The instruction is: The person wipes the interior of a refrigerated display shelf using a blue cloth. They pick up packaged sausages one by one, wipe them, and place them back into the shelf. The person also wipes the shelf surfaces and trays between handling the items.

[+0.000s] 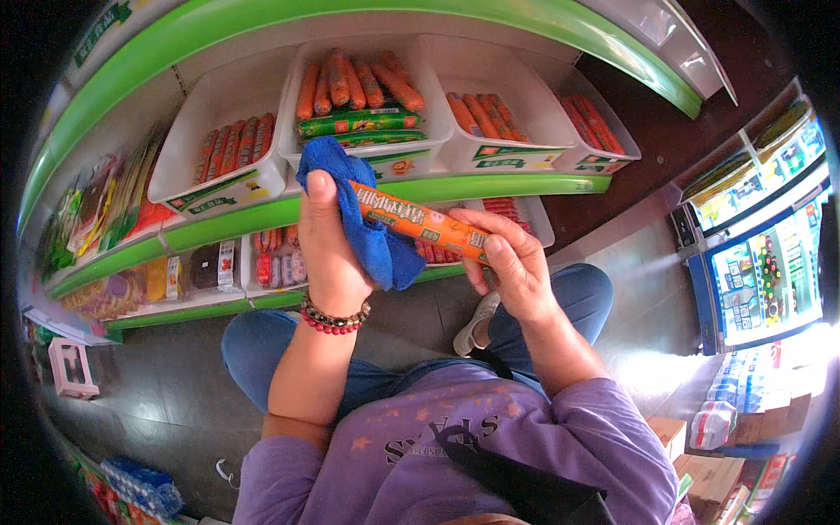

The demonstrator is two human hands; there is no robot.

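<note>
An orange-wrapped sausage (420, 222), printed with writing, slants across in front of the shelf. My left hand (335, 243) holds a blue cloth (377, 243) wrapped about the sausage's upper left end; beaded bracelets circle that wrist. The fingers and thumb of my right hand (515, 262) grip the lower right end. Just beyond the cloth, a white plastic bin (436, 125) bears orange sausages (357, 82) piled on green-wrapped ones (361, 123). Which part of the sausage lies inside the cloth is hidden.
More white bins with sausages flank it, one at left (164, 164) and one at right (525, 131). A green shelf edge (499, 190) runs below them, above a lower shelf of packaged food. A drinks cooler (702, 295) and cardboard boxes (709, 472) stand at right, a pink stool (65, 367) at left.
</note>
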